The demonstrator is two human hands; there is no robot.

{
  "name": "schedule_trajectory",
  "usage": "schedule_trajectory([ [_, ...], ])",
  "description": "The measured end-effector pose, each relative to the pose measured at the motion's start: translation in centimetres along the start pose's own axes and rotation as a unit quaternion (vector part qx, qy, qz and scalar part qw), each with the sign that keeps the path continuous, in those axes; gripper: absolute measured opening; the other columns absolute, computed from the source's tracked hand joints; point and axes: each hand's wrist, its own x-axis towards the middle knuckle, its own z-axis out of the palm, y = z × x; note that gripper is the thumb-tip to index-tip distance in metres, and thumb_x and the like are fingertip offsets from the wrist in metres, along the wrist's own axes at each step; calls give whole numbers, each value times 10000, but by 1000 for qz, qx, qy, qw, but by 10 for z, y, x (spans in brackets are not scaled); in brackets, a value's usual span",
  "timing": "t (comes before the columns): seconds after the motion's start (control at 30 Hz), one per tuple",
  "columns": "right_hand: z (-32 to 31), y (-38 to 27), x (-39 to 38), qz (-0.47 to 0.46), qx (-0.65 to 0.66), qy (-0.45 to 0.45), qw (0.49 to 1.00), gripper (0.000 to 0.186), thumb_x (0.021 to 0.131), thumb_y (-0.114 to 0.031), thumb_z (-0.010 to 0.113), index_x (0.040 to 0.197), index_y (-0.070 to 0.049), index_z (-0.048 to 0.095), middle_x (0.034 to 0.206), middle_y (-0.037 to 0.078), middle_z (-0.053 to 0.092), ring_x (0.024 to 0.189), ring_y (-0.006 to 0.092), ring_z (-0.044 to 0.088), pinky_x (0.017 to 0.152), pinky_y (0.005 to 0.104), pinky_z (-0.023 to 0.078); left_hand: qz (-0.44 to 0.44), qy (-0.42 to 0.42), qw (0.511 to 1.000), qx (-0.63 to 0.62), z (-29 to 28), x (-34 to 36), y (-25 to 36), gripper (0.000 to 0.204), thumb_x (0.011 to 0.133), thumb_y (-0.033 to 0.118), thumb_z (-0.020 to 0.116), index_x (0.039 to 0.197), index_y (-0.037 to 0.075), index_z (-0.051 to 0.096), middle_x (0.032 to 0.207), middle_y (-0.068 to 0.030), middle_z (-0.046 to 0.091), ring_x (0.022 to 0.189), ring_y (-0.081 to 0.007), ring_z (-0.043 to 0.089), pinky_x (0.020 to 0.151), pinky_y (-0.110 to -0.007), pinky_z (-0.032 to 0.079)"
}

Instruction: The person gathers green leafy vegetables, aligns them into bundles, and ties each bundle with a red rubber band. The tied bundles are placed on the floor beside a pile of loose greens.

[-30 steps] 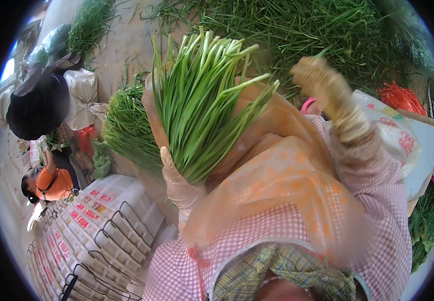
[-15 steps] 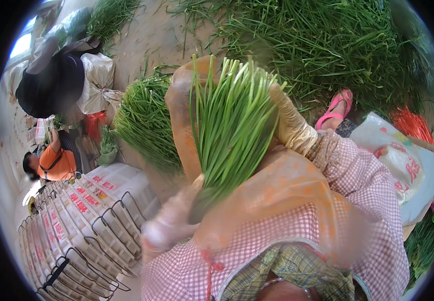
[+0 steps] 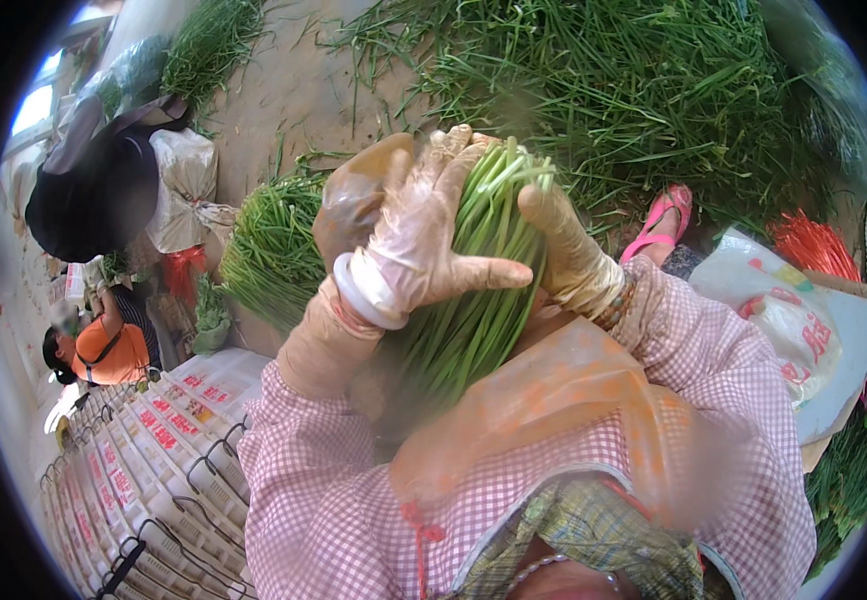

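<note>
Head view, looking down on a person in a pink checked smock with an orange apron. Bundle of green stalks (image 3: 473,290) held upright against the chest, cut ends pointing up and away. Left hand (image 3: 408,240), in a thin pale glove with a rolled cuff, lies over the front of the bundle, fingers spread across the stalks, thumb pointing right; it presses on the bundle rather than closing round it. Right hand (image 3: 568,250), also gloved, cups the bundle's right side, thumb up against the stalk ends; grip is wrapped on the stalks.

Change from half a second ago: the left hand was low and blurred beneath the bundle, and has now come up over its front. The bundle's top looks tighter and rounder than the loose fan seen a second ago. The right hand, raised clear of the stalks a second ago, is now against them.

Around: heap of loose green stalks (image 3: 653,90) on the ground ahead, a smaller pile (image 3: 268,245) left of the hands, pink sandal (image 3: 658,220) just right of the right hand, white crates (image 3: 153,460) lower left, another person in an orange top (image 3: 108,350) at far left, red ties (image 3: 813,245) at right.
</note>
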Motion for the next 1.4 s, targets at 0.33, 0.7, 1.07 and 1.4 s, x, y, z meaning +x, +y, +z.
schedule_trajectory([
  [0.33,-22,-30,-26,-62,-111,74,989,695,872,-473,679,1385,-62,455,1218,149,636,1122,246,608,967,397,505,-180,-149,720,-653,43,-7,31,871,733,200,800,1464,45,352,1325,-74,532,1206,-185,506,1049,-336,383],
  [0.7,6,-81,2,37,-731,-292,616,556,1025,-450,386,1349,-29,552,1423,131,516,1363,275,425,1144,409,299,-259,-196,645,-691,34,-8,43,758,796,275,713,1437,19,398,1343,-150,549,1258,-259,523,1102,-382,376],
  [1.07,-48,-51,-88,-72,-230,105,965,985,812,-681,622,1519,-96,264,1440,151,458,1307,252,475,1101,422,379,-179,-154,654,-718,45,-10,25,722,778,259,733,1395,16,448,1284,-90,583,1155,-176,560,1004,-321,427],
  [1.4,2,-7,-30,-140,-285,77,945,344,871,-186,730,1161,-28,636,1124,97,667,1010,172,630,909,323,505,-184,-196,716,-644,42,-13,30,761,700,184,824,1348,26,457,1207,-68,602,1149,-193,563,1008,-344,428],
])
